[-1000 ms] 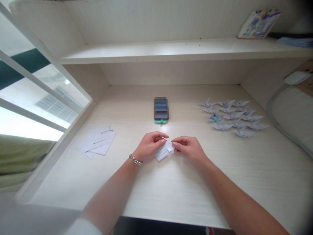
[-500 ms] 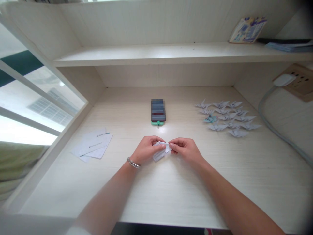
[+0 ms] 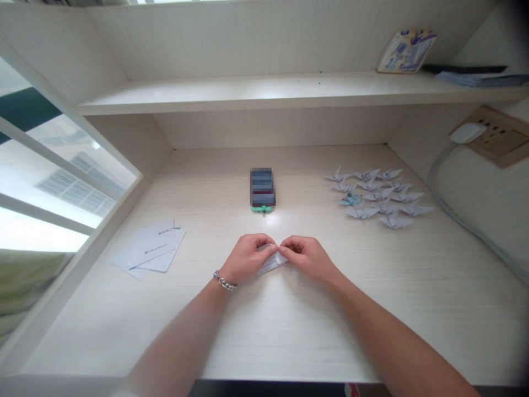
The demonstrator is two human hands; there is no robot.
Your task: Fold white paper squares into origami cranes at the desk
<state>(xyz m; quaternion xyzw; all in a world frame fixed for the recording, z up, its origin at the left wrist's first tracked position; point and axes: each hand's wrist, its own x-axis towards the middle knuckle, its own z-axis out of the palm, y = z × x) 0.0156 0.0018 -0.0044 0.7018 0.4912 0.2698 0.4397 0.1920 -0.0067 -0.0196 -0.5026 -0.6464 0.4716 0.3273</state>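
A small folded piece of white paper (image 3: pixel 271 264) with printed text is pinched between my two hands just above the table. My left hand (image 3: pixel 247 256), with a silver chain bracelet (image 3: pixel 225 280) at its wrist, grips the paper between thumb and fingers. My right hand (image 3: pixel 309 256) pinches the paper's right part, its thumb tip nearly touching the left thumb. The fingers hide much of the paper, so its upper folds cannot be made out.
Several folded paper cranes (image 3: pixel 376 197) stand at the right, one of them blue. A phone (image 3: pixel 263 186) in a stand lies ahead of my hands. Loose paper sheets (image 3: pixel 155 251) rest at left. A cable (image 3: pixel 465 226) runs from the wall socket (image 3: pixel 496 132). A shelf (image 3: pixel 264 91) overhangs the back.
My hands have drawn closer together on the paper, and the right fingers now cover more of it. The view has shifted slightly.
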